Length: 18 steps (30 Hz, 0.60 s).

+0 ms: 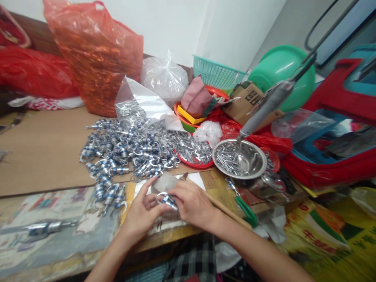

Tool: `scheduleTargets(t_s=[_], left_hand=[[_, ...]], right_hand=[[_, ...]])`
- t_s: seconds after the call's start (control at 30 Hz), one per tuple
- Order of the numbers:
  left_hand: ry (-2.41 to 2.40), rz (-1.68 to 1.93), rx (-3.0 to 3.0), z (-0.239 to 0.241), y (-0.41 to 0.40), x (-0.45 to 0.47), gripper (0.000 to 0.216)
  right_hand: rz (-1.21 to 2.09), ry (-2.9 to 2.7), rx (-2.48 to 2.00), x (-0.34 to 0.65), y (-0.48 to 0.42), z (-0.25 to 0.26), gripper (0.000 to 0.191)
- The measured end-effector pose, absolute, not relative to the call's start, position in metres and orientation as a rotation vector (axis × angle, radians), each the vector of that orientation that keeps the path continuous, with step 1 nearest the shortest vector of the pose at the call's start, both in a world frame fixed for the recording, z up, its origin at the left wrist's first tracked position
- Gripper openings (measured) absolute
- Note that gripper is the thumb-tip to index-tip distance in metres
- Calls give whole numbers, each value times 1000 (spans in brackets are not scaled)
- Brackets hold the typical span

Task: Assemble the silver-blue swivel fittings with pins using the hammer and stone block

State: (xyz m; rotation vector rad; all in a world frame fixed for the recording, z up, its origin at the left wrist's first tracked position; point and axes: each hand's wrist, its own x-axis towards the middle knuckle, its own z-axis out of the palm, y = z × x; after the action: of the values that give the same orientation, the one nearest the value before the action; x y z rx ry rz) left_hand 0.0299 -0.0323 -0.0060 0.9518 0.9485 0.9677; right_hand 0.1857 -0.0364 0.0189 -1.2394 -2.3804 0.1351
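Note:
Just above the front of the bench, my two hands meet around one metal hook bolt (168, 200) with blue bands and a curved hook. My left hand (143, 207) pinches it from the left, thumb underneath near the hook. On the other side, my right hand (192, 201) grips its right end, partly covering it. Behind them a pale grey block (165, 183) rests on a white sheet. A large pile of similar hook bolts (123, 149) spreads to the back left, some lying close to my left hand.
Right of the pile are a red tray (202, 165) of small metal parts and a steel bowl (261, 172) of metal pins. A grey power screwdriver (267, 103) hangs over the bowl. A wooden handle (227, 209) and green-handled tool (248, 211) lie right. Orange bag (96, 58) stands behind.

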Motion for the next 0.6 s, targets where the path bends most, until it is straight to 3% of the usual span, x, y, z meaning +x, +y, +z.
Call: scheduleTargets(t_s=[0.43,0.6], left_hand=[[951,964,934,-7,-33,31,84],[964,968,936,-5,-32,31,83]], right_hand=[[-151,-2461,-1334,181,-39,22,18],[-361,-2671,-1379,170,-46,34,8]])
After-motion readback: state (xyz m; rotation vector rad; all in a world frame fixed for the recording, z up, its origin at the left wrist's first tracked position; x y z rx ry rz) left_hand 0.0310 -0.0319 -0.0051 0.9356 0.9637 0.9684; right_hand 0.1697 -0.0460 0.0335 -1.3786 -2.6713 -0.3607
